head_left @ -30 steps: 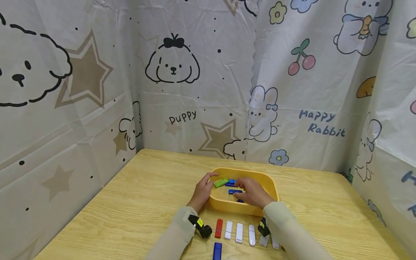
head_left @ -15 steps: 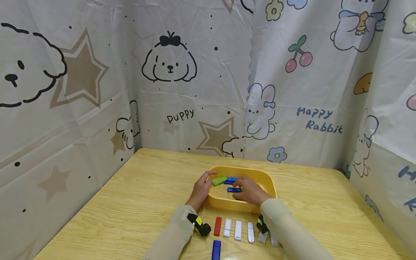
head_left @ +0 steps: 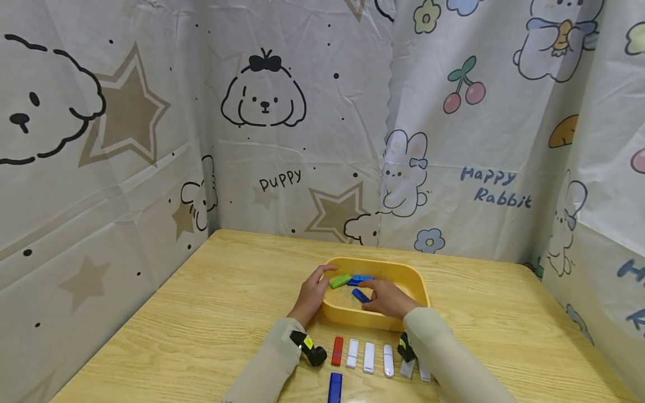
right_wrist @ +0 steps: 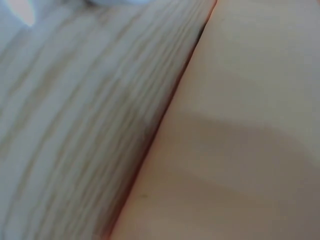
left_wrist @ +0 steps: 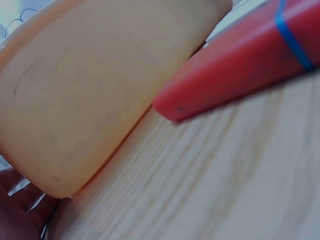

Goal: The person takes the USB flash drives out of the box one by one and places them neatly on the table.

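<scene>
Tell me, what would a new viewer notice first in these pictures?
First the yellow tray in the middle of the wooden table, with both hands at it. The right hand touches a dark blue stick inside; the left hand grips the rim. A row of sticks, the red stick leftmost, lies before it.

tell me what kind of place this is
Probably a makeshift recording booth, not a lived-in room: cartoon-printed sheets hang around a wooden table, where a yellow tray and a row of USB sticks are laid out.
</scene>
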`<action>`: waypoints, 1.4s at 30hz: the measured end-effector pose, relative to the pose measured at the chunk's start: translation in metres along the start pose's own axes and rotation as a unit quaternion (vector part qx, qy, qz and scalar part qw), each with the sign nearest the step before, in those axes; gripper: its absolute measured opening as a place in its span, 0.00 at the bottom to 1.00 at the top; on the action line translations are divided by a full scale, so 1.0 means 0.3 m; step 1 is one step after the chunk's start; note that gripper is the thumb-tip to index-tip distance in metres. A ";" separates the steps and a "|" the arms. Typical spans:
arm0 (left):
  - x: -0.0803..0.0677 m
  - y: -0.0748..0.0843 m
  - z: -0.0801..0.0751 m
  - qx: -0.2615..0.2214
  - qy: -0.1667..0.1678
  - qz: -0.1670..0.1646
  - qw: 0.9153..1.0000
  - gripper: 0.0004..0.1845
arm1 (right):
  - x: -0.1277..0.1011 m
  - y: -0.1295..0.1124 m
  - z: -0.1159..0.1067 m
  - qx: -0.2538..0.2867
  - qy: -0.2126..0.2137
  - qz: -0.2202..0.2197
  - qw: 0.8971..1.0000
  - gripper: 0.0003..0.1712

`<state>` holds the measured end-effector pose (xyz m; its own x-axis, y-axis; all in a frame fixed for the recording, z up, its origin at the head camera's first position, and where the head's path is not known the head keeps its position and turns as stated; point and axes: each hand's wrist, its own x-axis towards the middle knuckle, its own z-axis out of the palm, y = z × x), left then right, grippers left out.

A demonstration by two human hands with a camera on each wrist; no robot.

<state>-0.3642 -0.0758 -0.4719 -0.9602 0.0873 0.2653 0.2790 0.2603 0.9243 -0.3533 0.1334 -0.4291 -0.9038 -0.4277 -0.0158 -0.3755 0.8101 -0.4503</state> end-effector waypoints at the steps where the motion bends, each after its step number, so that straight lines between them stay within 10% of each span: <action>1: 0.000 0.001 0.000 0.001 0.000 0.002 1.000 0.19 | 0.000 0.000 0.000 -0.005 -0.005 -0.004 1.000 0.29; 42: -0.003 0.006 0.001 0.013 0.005 0.008 1.000 0.19 | -0.008 0.000 -0.003 0.015 -0.022 0.031 0.999 0.19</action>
<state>-0.3629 -0.0753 -0.4706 -0.9555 0.0815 0.2834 0.2948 0.2847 0.9122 -0.3513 0.1346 -0.4283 -0.9150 -0.3950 -0.0825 -0.3129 0.8234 -0.4733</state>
